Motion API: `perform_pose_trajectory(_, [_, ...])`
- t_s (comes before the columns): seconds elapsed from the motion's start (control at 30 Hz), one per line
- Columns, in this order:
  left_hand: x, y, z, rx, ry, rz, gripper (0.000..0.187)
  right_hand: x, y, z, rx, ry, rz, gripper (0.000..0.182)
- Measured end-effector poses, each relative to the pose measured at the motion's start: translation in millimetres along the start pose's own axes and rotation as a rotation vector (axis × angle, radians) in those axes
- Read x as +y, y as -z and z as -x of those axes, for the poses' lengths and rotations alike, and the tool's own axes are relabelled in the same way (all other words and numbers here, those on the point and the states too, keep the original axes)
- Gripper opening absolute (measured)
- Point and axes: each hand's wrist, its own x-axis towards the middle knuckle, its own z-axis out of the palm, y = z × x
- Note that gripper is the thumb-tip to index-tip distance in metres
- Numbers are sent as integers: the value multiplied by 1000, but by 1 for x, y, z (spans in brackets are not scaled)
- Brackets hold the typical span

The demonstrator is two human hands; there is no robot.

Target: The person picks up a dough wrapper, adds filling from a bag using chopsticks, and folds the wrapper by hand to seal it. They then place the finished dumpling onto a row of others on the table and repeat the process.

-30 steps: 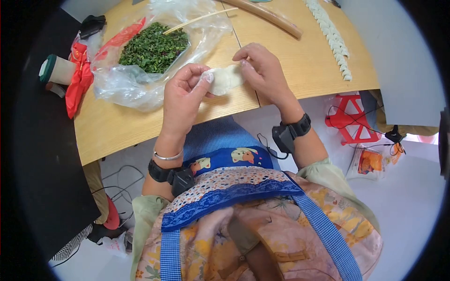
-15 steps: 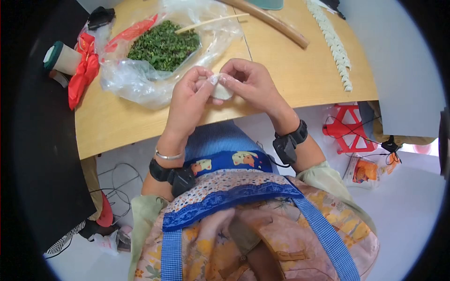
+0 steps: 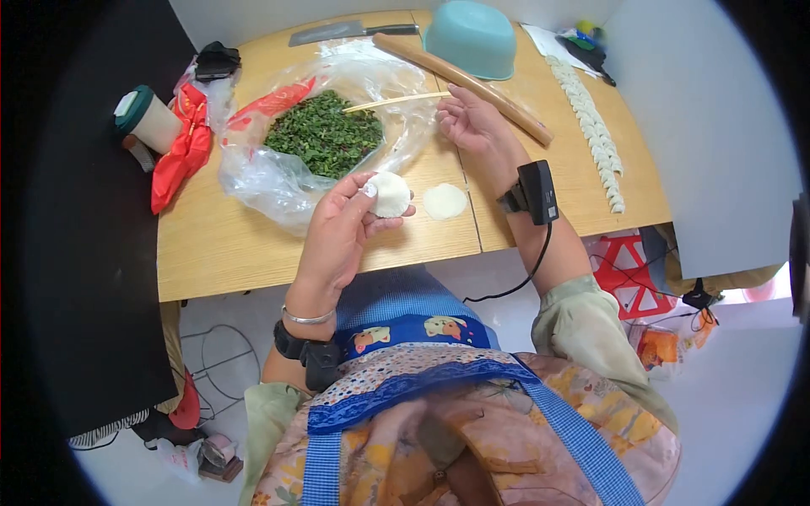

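Left hand (image 3: 342,218): pinching a dough round (image 3: 391,196) by its edge, just this side of the greens (image 3: 321,139)
Second round (image 3: 445,202): flat on the worktop (image 3: 422,243), just right of the first
Right hand (image 3: 475,126): curled at the end of the chopsticks (image 3: 401,100), can't tell if it's actually gripping
Dumplings (image 3: 592,128): long row, past the rolling pin (image 3: 494,94)

I'm at a food-preparation spot, whether home kitchen or small shop I can't tell. A cleaver (image 3: 325,33) and teal basin (image 3: 472,38) sit near the frame's top on my wooden counter (image 3: 194,266), a rolling pin (image 3: 499,99) below them, chopped greens (image 3: 325,135) at upper left, folded dough pieces (image 3: 591,126) at upper right. A dark panel (image 3: 84,253) and a pale panel (image 3: 717,194) flank it, booth-like; I wear an apron (image 3: 405,304).
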Motion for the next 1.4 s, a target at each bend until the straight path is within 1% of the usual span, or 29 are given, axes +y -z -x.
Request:
perform_pose_trajectory(0.1, [6, 2, 5, -18, 24, 60, 28, 2, 2, -22, -84, -30, -68, 27])
perform_pose_trajectory(0.17, [8, 3, 7, -23, 32, 89, 30, 1, -1, -31, -48, -105, -197, 26])
perform_pose_trajectory(0.2, [7, 4, 8, -21, 31, 97, 31, -1, -3, -33, -53, -106, -196, 26])
perform_pose_trajectory(0.27, [7, 4, 9, -20, 27, 106, 32, -5, -4, -37, -2, -217, -332, 23])
perform_pose_trajectory(0.3, [7, 4, 10, -20, 26, 103, 32, -4, -3, -40, -4, -217, -329, 23])
perform_pose_trajectory(0.37, [8, 4, 11, -19, 18, 98, 32, -2, -7, -43, -138, -163, -406, 20])
perform_pose_trajectory(0.4, [8, 3, 11, -14, 20, 102, 32, -1, -9, -42, -144, -166, -404, 20])
perform_pose_trajectory(0.47, [9, 3, 13, -1, 20, 107, 32, 3, -16, -34, -175, 124, -88, 20])
perform_pose_trajectory(0.5, [9, 2, 13, 13, 10, 111, 31, 3, -24, -26, -178, 119, -88, 20])
perform_pose_trajectory(0.57, [7, 0, 13, 35, 3, 115, 31, 2, -39, -14, -220, 337, 151, 22])
perform_pose_trajectory(0.6, [6, -1, 12, 36, 1, 157, 32, 7, -46, -10, -221, 330, 148, 22])
perform_pose_trajectory(0.67, [5, 0, 11, 40, 0, 194, 32, 14, -60, -4, -348, 577, 444, 20])
perform_pose_trajectory(0.7, [4, 1, 10, 68, 16, 212, 33, 19, -62, 2, -374, 632, 504, 20])
perform_pose_trajectory(0.73, [5, 2, 9, 96, 31, 229, 33, 20, -64, 9, -375, 633, 500, 20])
perform_pose_trajectory(0.77, [7, 3, 7, 98, 31, 225, 33, 21, -60, 10, -439, 576, 595, 21])
perform_pose_trajectory(0.8, [10, 5, 5, 111, -22, 264, 32, 21, -57, 11, -503, 516, 688, 22])
perform_pose_trajectory(0.83, [13, 8, 3, 125, -74, 302, 30, 21, -53, 11, -476, 507, 760, 22])
perform_pose_trajectory(0.87, [18, 9, 0, 132, -67, 296, 30, 21, -50, 12, -474, 502, 750, 22])
perform_pose_trajectory(0.93, [32, 8, -9, 153, -175, 437, 28, 17, -45, 14, -475, 573, 710, 20])
perform_pose_trajectory(0.97, [37, 9, -14, 156, -166, 431, 28, 12, -44, 17, -506, 601, 687, 18])
perform_pose_trajectory(1.0, [42, 11, -19, 156, -204, 453, 28, 8, -45, 20, -502, 600, 680, 18])
perform_pose_trajectory(1.03, [46, 12, -24, 155, -244, 475, 27, 4, -46, 23, -453, 624, 676, 18])
perform_pose_trajectory(1.07, [48, 14, -31, 158, -241, 469, 27, 2, -46, 23, -404, 644, 671, 18])
perform_pose_trajectory(1.1, [49, 15, -36, 222, -267, 474, 27, 1, -47, 23, -387, 659, 592, 21])
perform_pose_trajectory(1.13, [48, 17, -40, 286, -293, 479, 27, 0, -47, 23, -387, 657, 584, 21])
perform_pose_trajectory(1.23, [43, 26, -43, 349, -311, 450, 26, -7, -41, 24, -352, 670, 541, 22])
perform_pose_trajectory(1.3, [39, 26, -41, 365, -289, 453, 26, -11, -36, 24, -332, 603, 569, 26])
perform_pose_trajectory(1.4, [35, 28, -34, 371, -265, 453, 26, -9, -35, 21, -342, 572, 566, 27])
